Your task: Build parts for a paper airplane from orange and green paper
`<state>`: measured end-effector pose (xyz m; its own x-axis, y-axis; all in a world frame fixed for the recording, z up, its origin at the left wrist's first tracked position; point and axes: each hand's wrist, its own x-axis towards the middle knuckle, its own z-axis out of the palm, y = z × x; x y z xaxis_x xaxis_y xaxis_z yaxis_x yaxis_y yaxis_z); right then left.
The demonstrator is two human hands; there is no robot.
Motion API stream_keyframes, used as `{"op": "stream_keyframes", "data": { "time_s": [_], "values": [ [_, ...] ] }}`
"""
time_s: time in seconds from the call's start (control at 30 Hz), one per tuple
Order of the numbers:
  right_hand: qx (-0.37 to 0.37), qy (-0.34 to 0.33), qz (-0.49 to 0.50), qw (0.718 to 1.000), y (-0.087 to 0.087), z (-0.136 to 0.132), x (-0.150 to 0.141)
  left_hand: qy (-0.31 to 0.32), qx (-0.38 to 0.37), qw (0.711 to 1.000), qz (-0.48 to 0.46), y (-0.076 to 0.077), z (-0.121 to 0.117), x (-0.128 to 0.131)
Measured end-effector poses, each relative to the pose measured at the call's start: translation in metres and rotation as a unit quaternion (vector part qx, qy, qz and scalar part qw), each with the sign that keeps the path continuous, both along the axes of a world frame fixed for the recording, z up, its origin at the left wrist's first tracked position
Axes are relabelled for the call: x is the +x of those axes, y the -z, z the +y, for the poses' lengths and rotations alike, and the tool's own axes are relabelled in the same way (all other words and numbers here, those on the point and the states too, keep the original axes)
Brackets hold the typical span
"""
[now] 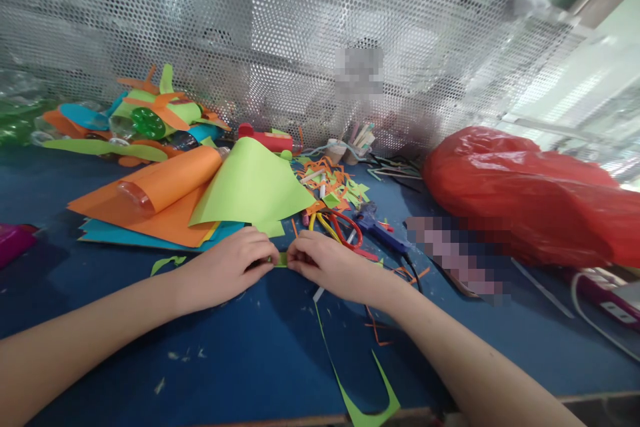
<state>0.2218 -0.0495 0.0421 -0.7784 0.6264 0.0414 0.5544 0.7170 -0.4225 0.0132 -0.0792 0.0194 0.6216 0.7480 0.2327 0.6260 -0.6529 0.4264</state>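
Observation:
My left hand (pixel 227 265) and my right hand (pixel 327 264) meet over the blue table (pixel 240 353). Both pinch a small green paper piece (pixel 281 259) between their fingertips, fingers pressed together. Just beyond the hands lies a curled green paper sheet (pixel 253 187) on orange sheets (pixel 150 203) and a blue one. Red-handled scissors (pixel 343 230) lie right behind my right hand, next to a blue glue gun (pixel 377 227).
A long green paper offcut (pixel 360 400) lies at the near table edge. Paper scraps (pixel 333 187) pile at the middle back. A red plastic bag (pixel 525 193) fills the right. Coloured paper-and-bottle craft (pixel 140 120) stands at the back left before a perforated metal screen (pixel 300 27).

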Motion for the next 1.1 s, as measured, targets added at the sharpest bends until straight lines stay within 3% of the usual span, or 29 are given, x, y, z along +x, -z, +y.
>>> {"op": "stream_keyframes", "data": {
  "time_s": [0.17, 0.43, 0.6, 0.8, 0.93, 1.1],
  "values": [
    [-0.001, 0.023, -0.01, 1.0, 0.001, -0.002, -0.002, -0.028, -0.028, 0.999, -0.025, 0.001, 0.001, 0.001],
    [0.034, 0.087, -0.01, 0.996, 0.005, -0.006, -0.008, -0.076, -0.012, 0.996, -0.035, 0.001, 0.0, 0.005],
    [0.033, 0.095, -0.014, 0.995, 0.006, -0.007, -0.01, -0.032, -0.012, 0.999, -0.019, 0.0, 0.001, 0.004],
    [0.022, 0.104, -0.015, 0.994, 0.002, -0.007, -0.009, 0.004, 0.047, 0.998, 0.035, 0.002, 0.0, 0.001],
    [-0.03, 0.064, 0.02, 0.997, 0.001, -0.002, -0.004, 0.017, 0.062, 0.997, 0.04, 0.001, 0.0, -0.001],
    [-0.015, 0.044, 0.023, 0.999, 0.0, -0.003, -0.002, 0.012, 0.067, 0.997, 0.038, 0.001, 0.0, -0.003]
  ]
}}
